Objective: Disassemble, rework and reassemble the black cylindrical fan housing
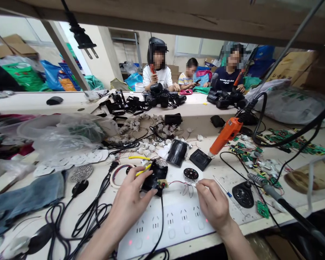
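Note:
My left hand (pixel 134 193) has its thumb and fingers around the near left side of a black plastic housing (pixel 148 185). A small circuit board (pixel 163 183) sits at the housing's right edge, and thin red wires run from it to the right. Yellow-handled pliers (pixel 139 157) lie behind and partly under my left fingers. My right hand (pixel 213 204) is closed in a pinch beside the thin wires (pixel 189 190); what its fingertips hold is too small to make out. Just beyond them lies a round black part (pixel 191 174) with a ring of small marks.
A white power strip (pixel 170 225) lies under my forearms. An orange electric screwdriver (pixel 226 134) hangs at the right, near a soldering iron (pixel 273 195) and green circuit boards (pixel 262 208). Black cables (pixel 94 206) tangle at the left. Several people sit across the bench.

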### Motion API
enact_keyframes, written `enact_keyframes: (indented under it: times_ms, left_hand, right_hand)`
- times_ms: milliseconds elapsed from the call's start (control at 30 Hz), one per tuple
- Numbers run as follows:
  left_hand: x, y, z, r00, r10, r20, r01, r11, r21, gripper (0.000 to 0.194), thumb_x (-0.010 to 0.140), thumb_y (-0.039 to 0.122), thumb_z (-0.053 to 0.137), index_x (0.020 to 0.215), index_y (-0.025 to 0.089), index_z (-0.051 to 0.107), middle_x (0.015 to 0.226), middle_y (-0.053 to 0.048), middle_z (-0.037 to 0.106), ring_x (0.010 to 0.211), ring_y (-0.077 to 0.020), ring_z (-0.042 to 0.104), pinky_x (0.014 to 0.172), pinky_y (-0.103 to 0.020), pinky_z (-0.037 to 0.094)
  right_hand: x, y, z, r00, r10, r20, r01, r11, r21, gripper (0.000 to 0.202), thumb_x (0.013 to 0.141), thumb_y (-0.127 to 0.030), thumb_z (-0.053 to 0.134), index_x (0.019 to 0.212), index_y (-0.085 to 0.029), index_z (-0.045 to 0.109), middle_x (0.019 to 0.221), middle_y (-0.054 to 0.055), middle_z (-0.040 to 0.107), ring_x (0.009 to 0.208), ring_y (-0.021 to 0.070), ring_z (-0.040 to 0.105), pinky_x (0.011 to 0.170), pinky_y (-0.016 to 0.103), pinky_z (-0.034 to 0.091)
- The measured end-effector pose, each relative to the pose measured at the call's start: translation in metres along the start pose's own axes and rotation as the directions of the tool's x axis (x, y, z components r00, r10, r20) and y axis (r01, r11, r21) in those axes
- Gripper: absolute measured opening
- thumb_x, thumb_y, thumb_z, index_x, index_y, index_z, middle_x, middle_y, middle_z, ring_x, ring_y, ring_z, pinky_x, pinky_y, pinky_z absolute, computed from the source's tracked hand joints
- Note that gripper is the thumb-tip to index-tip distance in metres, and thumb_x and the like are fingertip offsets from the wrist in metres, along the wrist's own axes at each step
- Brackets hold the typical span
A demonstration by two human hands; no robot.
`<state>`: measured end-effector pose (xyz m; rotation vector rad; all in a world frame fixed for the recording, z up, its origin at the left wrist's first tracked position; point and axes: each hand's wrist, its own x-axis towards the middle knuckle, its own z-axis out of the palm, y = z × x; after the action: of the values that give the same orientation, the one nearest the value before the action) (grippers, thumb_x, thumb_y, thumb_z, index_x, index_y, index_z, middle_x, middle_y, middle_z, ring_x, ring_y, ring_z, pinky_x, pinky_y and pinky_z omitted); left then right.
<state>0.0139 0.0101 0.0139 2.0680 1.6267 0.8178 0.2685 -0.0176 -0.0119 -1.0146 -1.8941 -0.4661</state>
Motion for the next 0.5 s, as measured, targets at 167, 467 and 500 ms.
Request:
enact_keyframes:
  times_ms: [167,467,500]
  left_hand:
    - [0.003,0.029,0.006,0.989,-0.009,0.149,0.052,0.958,-0.283,0.041,0.084,0.032,0.056,0.123,0.019,0.06,0.116,-0.01,0.057,0.062,-0.0127,0.061,0.058,-0.032,0.056]
    - [-0.002,0.014,0.023,0.96,-0.214,0.181,0.281,0.752,-0.596,0.02,0.066,0.024,0.062,0.084,0.016,0.063,0.121,-0.011,0.053,0.068,-0.0128,0.065,0.069,-0.033,0.057]
    - [-0.004,0.011,0.023,0.949,-0.249,0.192,0.314,0.717,-0.623,0.019,0.064,0.024,0.064,0.081,0.016,0.062,0.121,-0.011,0.053,0.068,-0.0126,0.065,0.07,-0.033,0.056]
  right_hand:
    - [0.002,-0.003,0.0,1.0,0.005,-0.014,-0.005,1.0,0.011,0.026,0.09,0.004,0.049,0.101,-0.017,0.061,0.084,0.009,0.063,0.075,0.0204,0.064,0.063,0.03,0.056]
    - [-0.001,-0.016,-0.004,1.0,-0.002,0.017,0.001,0.997,0.076,0.026,0.089,0.006,0.047,0.099,-0.013,0.061,0.085,0.01,0.063,0.077,0.02,0.062,0.065,0.029,0.056]
    - [-0.003,-0.017,-0.003,1.0,0.001,0.023,-0.003,0.997,0.077,0.026,0.09,0.005,0.047,0.099,-0.014,0.061,0.084,0.01,0.062,0.076,0.0196,0.062,0.065,0.029,0.056]
